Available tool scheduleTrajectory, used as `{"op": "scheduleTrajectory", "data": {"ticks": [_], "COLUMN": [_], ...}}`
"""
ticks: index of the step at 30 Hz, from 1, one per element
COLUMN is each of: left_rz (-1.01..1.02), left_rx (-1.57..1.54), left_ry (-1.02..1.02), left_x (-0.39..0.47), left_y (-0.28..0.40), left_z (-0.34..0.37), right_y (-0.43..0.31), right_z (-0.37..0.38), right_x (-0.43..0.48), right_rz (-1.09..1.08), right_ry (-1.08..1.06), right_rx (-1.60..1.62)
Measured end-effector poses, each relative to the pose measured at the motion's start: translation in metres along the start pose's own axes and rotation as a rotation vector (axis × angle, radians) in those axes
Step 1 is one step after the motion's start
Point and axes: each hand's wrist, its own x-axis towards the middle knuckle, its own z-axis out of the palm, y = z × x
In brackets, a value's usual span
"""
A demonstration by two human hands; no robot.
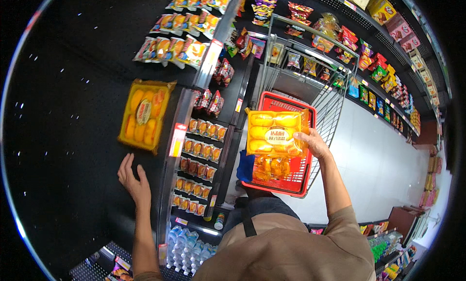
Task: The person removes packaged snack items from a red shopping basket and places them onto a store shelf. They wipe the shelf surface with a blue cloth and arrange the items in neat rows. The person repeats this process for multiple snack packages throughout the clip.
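My right hand grips the right edge of a yellow plastic pack of small cakes, held above a red shopping basket. Inside that basket, below the held pack, lies another clear package of orange-yellow baked goods, and dark blue cloth hangs over its left rim. My left hand is over the black shelf with nothing in it, fingers spread, just below a second yellow pack of cakes that lies on the shelf. A gap shows between the fingertips and that pack.
A metal shopping cart stands around and beyond the basket. Shelves of wrapped buns run along the left, with bottled water lower down. Bagged snacks line the shelves across the aisle. Price labels edge the near shelf.
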Motion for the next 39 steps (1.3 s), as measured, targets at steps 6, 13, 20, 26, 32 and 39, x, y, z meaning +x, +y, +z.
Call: {"op": "scheduleTrajectory", "data": {"ticks": [6, 13, 20, 26, 32, 39], "left_rz": [-0.106, -0.425, -0.534, -0.603, -0.708, -0.753], "left_rx": [-0.653, -1.194, -1.267, -1.314, -1.284, -1.257], "left_ry": [-0.146, -0.488, -0.201, 0.058, 0.135, 0.086], "left_x": [-0.03, -0.067, -0.034, 0.02, 0.05, 0.053], "left_y": [0.087, 0.118, 0.093, 0.087, 0.07, 0.063], "left_z": [-0.034, -0.039, -0.048, -0.052, -0.037, -0.018], "right_y": [-0.044, -0.1, -0.16, -0.214, -0.227, -0.214], "right_z": [0.071, 0.159, 0.263, 0.338, 0.384, 0.395], "right_x": [-0.032, -0.015, 0.042, 0.106, 0.141, 0.173], "right_rz": [-0.058, -0.195, -0.468, -0.764, -0.758, -0.75], "right_ry": [-0.232, -0.59, -0.579, -0.499, -0.496, -0.431], "right_rx": [0.041, -0.157, -0.324, -0.636, -0.637, -0.782]}}
